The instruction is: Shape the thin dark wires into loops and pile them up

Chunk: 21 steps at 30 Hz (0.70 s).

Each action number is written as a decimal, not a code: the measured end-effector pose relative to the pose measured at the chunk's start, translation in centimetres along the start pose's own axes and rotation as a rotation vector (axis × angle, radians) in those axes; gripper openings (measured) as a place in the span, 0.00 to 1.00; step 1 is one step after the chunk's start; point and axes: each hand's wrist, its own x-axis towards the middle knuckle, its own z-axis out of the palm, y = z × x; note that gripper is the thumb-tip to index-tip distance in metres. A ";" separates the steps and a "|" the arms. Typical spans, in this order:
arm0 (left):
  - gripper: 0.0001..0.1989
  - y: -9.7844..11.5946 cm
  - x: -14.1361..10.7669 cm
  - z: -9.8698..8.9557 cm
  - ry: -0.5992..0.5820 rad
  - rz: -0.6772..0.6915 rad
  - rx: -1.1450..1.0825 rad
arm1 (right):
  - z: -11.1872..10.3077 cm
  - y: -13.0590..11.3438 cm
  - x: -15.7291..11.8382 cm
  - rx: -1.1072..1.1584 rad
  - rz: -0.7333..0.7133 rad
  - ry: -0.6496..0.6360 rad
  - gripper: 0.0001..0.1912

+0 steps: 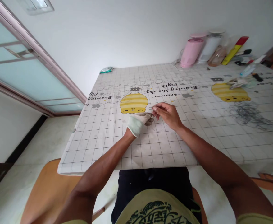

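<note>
My left hand [142,120], in a white work glove with a pale green cuff, is over the table just below a printed yellow balloon bear. Its thumb and fingers are pressed together. Close by on the right is my bare right hand [167,114], its thumb and forefinger pinched, the fingertips of both hands almost meeting. Whatever lies between the fingers is too small to make out. A loose tangle of thin dark strands [250,115] lies on the tablecloth to the right. Beyond it rests what looks like another white glove [238,82].
A checked white tablecloth [99,146] covers the table. Along the wall stand a pink cylinder-shaped device [192,52], a white one [208,48], a clear bottle [217,56] and a yellow-red box [235,50]. A small green-edged packet [106,70] sits at the far left corner. Wooden chair [47,189] at left.
</note>
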 end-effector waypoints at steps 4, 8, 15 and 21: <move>0.12 0.4 -0.2 0.0 -0.019 0.030 -0.013 | 0.1 0.4 0.3 0.138 0.069 -0.054 0.17; 0.15 1.0 -0.6 0.4 -0.018 0.031 0.071 | 0.9 1.0 0.3 0.104 0.098 -0.073 0.17; 0.12 1.1 -1.0 0.5 -0.098 -0.016 0.058 | 1.0 1.6 0.4 0.208 0.117 0.001 0.14; 0.17 0.6 -1.6 0.6 -0.174 -0.055 -0.039 | 0.3 1.4 0.8 0.277 0.124 0.092 0.11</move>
